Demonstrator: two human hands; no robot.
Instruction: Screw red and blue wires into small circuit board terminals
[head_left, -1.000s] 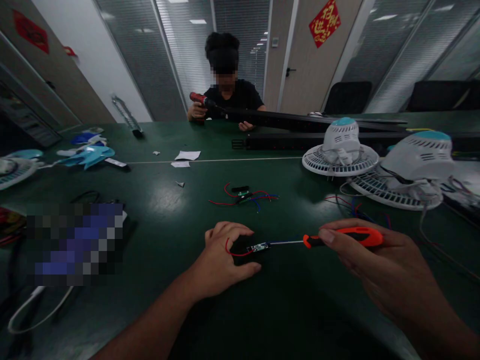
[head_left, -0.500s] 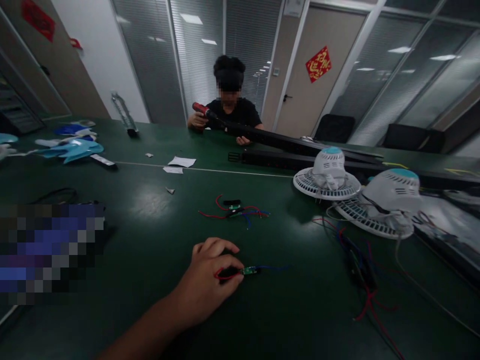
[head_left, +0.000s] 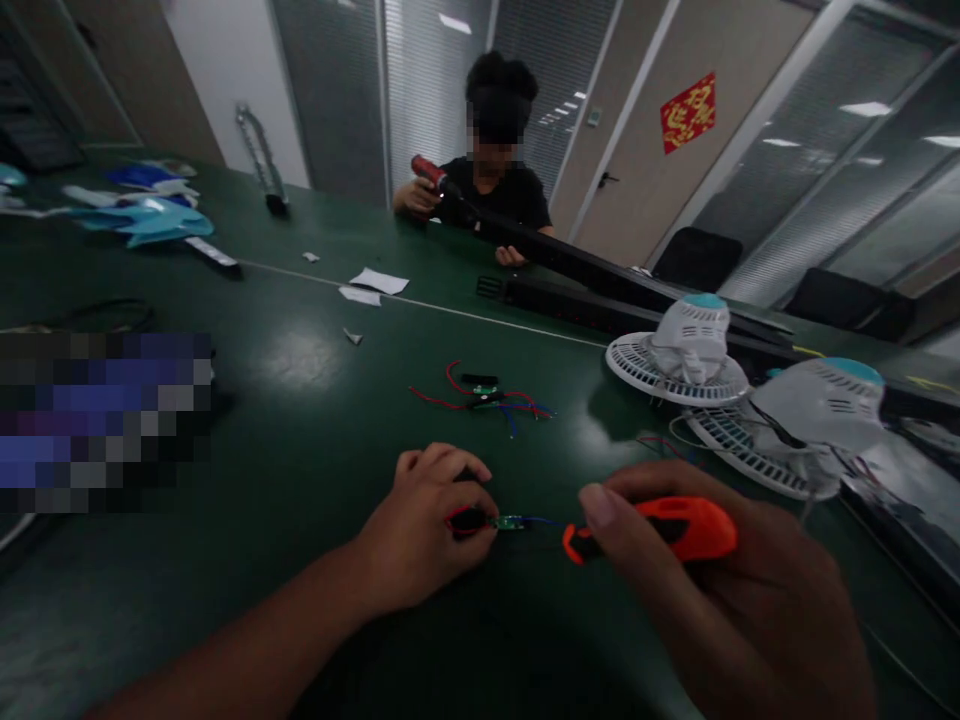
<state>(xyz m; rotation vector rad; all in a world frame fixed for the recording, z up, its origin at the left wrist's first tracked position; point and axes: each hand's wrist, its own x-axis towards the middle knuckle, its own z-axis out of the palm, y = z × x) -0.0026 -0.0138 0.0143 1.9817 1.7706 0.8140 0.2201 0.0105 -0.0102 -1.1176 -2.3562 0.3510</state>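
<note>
My left hand (head_left: 427, 525) rests on the table, thumb and fingers pinching a small green circuit board (head_left: 511, 522) by its black-covered end. A red wire loops at the pinched end, and a blue wire (head_left: 541, 520) runs out to the right. My right hand (head_left: 750, 590) is wrapped around what looks like a screwdriver (head_left: 697, 528) with an orange and black handle. Its front end points left toward the blue wire; the shaft cannot be made out. Beyond my left hand lie more small boards (head_left: 486, 398) with red and blue wires.
White fan-like units (head_left: 690, 350) with grilles stand at the right. Across the green table (head_left: 300, 440), a co-worker (head_left: 495, 180) holds a red power driver (head_left: 429, 172) at a long black bar (head_left: 585, 262). Paper scraps (head_left: 379, 282) and blue gloves (head_left: 150, 220) lie at the left.
My right hand has come into view from the right with the orange and black screwdriver. My left hand still pinches the circuit board. The view has tilted and shifted.
</note>
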